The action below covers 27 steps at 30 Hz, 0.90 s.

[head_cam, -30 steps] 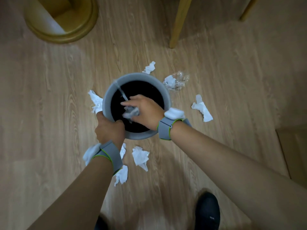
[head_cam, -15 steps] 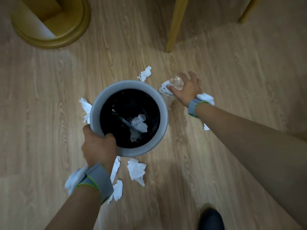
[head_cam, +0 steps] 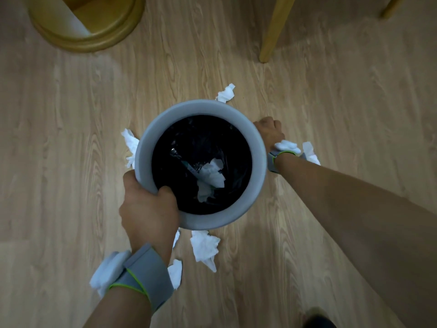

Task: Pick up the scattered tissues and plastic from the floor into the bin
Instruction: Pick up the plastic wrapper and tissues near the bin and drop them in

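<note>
Round grey bin (head_cam: 257,147), black liner, crumpled white tissue inside. Your left hand (head_cam: 147,209) clamped on near-left rim, thumb inside. Your right hand (head_cam: 269,130) curled into fist just right of bin, low; contents hidden, cannot tell. Crumpled tissues (head_cam: 204,247) scattered on wood-grain floor (head_cam: 71,138) around bin.

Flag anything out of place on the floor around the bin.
Crumpled tissues lie loose on the wood floor around the bin: one beyond it, one left, one right, three nearer the person. Nothing looks spilled or broken.
</note>
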Motion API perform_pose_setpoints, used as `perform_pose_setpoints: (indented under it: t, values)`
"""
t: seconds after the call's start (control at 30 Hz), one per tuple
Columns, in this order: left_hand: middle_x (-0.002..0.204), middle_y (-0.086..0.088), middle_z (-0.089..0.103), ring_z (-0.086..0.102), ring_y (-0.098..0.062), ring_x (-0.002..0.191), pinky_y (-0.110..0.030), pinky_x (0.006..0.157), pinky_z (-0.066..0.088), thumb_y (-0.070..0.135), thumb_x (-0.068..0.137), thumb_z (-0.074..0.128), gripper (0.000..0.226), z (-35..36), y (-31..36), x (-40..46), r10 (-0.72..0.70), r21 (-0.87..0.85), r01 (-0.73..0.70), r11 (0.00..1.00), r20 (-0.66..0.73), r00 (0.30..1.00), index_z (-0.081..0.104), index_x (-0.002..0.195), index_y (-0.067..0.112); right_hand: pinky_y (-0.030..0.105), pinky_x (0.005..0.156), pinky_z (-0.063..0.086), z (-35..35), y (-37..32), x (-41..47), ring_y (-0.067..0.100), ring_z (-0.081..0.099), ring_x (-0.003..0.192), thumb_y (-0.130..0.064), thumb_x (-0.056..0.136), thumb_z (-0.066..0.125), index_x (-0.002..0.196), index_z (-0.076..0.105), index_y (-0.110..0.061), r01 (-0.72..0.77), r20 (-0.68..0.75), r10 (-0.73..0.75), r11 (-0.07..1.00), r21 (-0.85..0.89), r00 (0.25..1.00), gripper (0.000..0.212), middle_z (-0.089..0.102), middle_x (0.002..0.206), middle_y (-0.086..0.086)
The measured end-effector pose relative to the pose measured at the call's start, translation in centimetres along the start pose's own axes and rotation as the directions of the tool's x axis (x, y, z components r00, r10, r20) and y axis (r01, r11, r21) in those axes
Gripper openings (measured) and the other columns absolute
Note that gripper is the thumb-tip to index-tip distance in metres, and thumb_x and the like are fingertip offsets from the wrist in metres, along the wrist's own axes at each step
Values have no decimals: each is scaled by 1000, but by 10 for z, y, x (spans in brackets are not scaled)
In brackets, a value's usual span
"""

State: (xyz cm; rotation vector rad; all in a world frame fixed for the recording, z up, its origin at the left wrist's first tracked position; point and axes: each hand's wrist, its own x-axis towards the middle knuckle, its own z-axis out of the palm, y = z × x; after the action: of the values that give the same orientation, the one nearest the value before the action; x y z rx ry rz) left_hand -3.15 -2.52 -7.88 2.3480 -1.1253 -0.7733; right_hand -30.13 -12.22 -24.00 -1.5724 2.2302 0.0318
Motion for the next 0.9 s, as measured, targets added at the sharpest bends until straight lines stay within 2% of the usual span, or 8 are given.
perform_pose_setpoints:
  t: [0.13,0.23,0.3,0.43,0.57,0.73,0.83,0.9]
  values:
    - [73,5,55,47,-6,60,-28,52,34,15,86,59,24,0,3,-1,-18,9,18,1000,-16,1000,50,108,21,39,99,40,-5,12,-12,39,51,121,-24,99,58,119,68,-6,42,15,-43,993,111,999,28,56,129,21]
    - [73,4,55,49,-11,60,-33,63,40,15,87,59,25,-3,10,-4,-45,18,46,999,-8,999,49,109,21,33,80,45,-34,4,-23,33,65,93,-16,99,62,103,72,6,-37,-100,93,888,458,991,25,70,102,25]
    - [72,4,53,50,-16,59,-32,62,40,14,87,59,25,-1,12,-5,-69,26,69,997,-17,997,49,109,22,22,69,40,-63,-12,-30,19,60,80,-15,97,65,94,72,-1,-29,-179,194,752,659,964,16,67,85,10]
    - [68,6,47,51,-32,70,-37,68,41,12,88,60,31,-5,21,-8,-93,46,93,995,6,996,51,117,18,25,72,45,-148,-47,-50,12,56,79,-21,94,63,93,61,-21,100,-312,292,566,818,904,2,61,86,-3]
    - [66,5,44,47,-31,69,-37,69,39,12,89,61,31,-6,26,-8,-121,62,121,991,3,993,51,118,16,37,89,46,-193,-103,-91,28,61,98,-8,91,54,101,63,-15,397,-506,-8,632,665,862,16,66,100,6]
    - [75,-6,52,51,-35,73,-44,73,50,15,88,63,28,-9,30,-9,-121,61,120,991,15,993,50,113,16,41,94,42,-156,-160,-128,33,51,111,-2,97,50,118,56,-5,495,-112,-495,773,398,862,22,54,118,16]
    - [77,-8,54,51,-34,72,-45,72,51,13,88,62,27,-10,29,-10,-104,59,103,993,18,994,50,113,15,42,88,43,-132,-169,-123,36,47,116,-1,99,43,125,49,-4,555,78,-565,824,115,822,28,48,128,18]
    - [79,-9,54,51,-33,72,-45,72,51,10,88,61,29,-10,29,-8,-110,54,110,992,8,994,51,115,14,43,83,50,-122,-174,-121,36,48,114,-7,100,40,124,49,-5,560,105,-555,828,-27,825,26,48,128,17]
